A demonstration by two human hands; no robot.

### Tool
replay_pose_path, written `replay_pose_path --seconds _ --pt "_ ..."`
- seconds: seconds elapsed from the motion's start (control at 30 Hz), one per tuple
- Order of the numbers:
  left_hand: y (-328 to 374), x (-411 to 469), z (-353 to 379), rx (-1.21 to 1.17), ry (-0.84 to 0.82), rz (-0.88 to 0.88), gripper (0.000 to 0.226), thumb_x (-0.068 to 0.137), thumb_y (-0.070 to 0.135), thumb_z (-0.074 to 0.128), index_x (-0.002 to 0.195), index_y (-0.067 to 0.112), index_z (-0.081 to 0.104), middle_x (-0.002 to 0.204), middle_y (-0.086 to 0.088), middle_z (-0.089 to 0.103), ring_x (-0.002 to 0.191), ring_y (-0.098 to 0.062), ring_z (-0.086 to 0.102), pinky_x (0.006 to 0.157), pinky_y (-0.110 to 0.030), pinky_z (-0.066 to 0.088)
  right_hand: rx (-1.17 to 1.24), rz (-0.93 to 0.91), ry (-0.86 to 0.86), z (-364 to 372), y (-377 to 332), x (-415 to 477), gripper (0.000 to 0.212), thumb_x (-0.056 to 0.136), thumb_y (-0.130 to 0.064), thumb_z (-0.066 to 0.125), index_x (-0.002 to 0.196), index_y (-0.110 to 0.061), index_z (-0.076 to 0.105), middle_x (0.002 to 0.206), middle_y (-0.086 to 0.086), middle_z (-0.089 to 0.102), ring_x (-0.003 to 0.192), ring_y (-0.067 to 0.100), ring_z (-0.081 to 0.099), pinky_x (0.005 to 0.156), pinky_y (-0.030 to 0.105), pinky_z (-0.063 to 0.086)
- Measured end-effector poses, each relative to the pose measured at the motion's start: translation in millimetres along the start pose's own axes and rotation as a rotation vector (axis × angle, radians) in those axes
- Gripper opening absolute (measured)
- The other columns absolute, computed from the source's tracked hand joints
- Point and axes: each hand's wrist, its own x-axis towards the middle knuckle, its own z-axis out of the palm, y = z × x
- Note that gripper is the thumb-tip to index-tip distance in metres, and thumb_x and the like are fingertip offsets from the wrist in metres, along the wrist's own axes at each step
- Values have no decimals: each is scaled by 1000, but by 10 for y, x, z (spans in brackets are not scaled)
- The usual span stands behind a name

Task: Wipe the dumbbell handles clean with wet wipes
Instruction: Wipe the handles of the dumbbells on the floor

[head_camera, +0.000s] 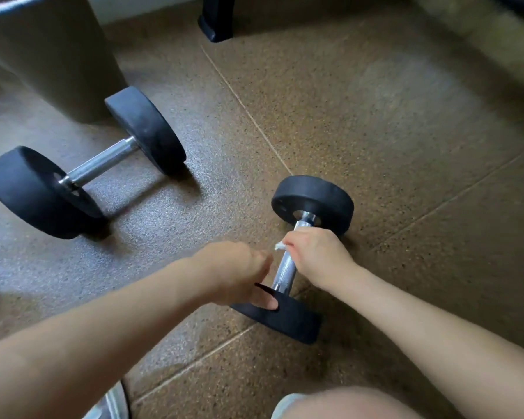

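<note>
Right grip (318,255) pinching wet wipe (280,246) on dumbbell handle (286,269), left grip (239,273) curled beside it

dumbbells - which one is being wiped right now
The smaller dumbbell nearest the person: the right hand grips its handle with a white wipe, the left hand steadies its near end. The larger dumbbell lies untouched.
</note>
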Motion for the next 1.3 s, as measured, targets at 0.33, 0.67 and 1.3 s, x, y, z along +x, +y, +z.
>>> replay_pose_path --seconds 0.33,0.67,1.3 --pt "-31 35 109 -13 191 281 42 88 60 52 97 19 48 97 -8 66 92 -34 62 70 -36 42 119 82 -45 -22 -22 -87 22 92 -15 55 105 -16 73 97 6 69 92 27 66 76 40 54" --pt "207 172 371 -342 422 422 32 83 60 58 99 32 57 93 12 62 85 -12 59 70 -29 43 76 309 -67 4 25 -199 22 88 -18 55 96 -17 75 92 7 67 86 29 65 70 39 54" --pt "430 195 524 -344 527 682 17 92 38 56 105 32 66 91 7 57 77 -13 58 64 -32 52 204 544 202 -68 139 -503 23 95 -30 57 95 -14 74 85 4 69 79 22 63 66 26 43"
